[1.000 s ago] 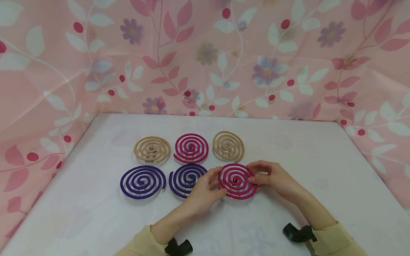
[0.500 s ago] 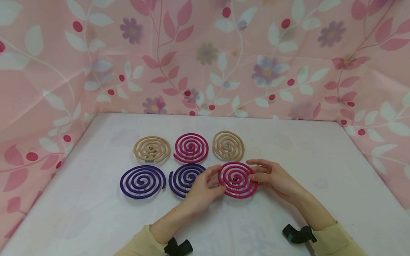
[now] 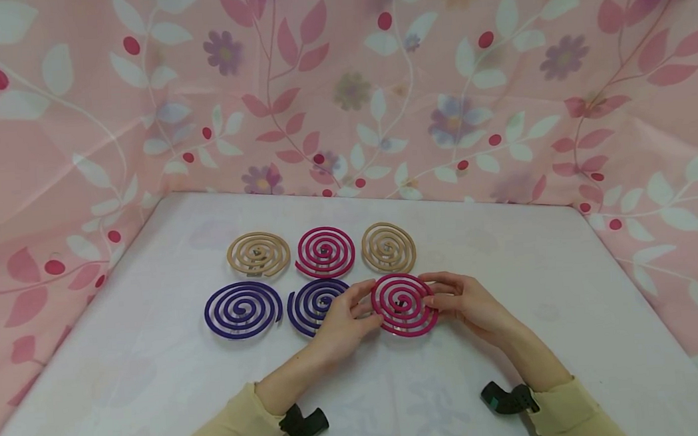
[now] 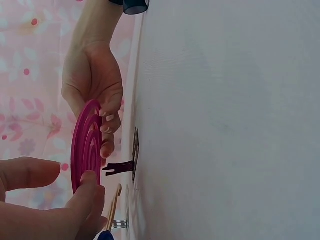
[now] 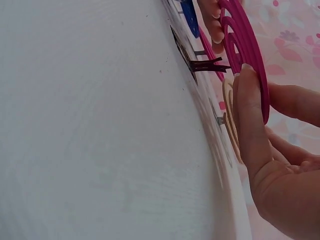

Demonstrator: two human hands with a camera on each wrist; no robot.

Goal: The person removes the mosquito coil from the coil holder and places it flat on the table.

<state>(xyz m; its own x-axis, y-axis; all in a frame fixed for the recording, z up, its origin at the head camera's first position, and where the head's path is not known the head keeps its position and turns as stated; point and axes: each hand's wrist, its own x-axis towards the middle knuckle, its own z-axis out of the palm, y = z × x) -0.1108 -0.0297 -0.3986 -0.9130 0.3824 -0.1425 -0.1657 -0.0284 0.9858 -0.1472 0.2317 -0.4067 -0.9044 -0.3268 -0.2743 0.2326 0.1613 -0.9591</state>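
Note:
In the head view, a pink mosquito coil (image 3: 404, 321) lies flat between my two hands. My right hand (image 3: 465, 304) pinches its right side; the right wrist view shows one finger (image 5: 250, 100) under the coil and another digit over it. At the opposite rim, my left hand (image 3: 343, 322) holds the coil with curled fingers. A fingertip (image 4: 87, 181) presses it from below in the left wrist view, while another digit stands off above it. Under the coil, a dark upright prong (image 4: 120, 168) of a metal stand rises from the table, its split tip close to the coil.
A dark blue coil (image 3: 243, 310) and a second blue coil (image 3: 307, 314), partly behind my left hand, are on the left. Behind them are a tan coil (image 3: 257, 238), a pink coil (image 3: 326, 273) and another tan coil (image 3: 387, 225) on stands. The white table (image 3: 569, 284) meets flowered cloth (image 3: 342, 112).
The held pink coil has shifted slightly away from me over the last second, both hands moving along with it. The other coils have stayed put.

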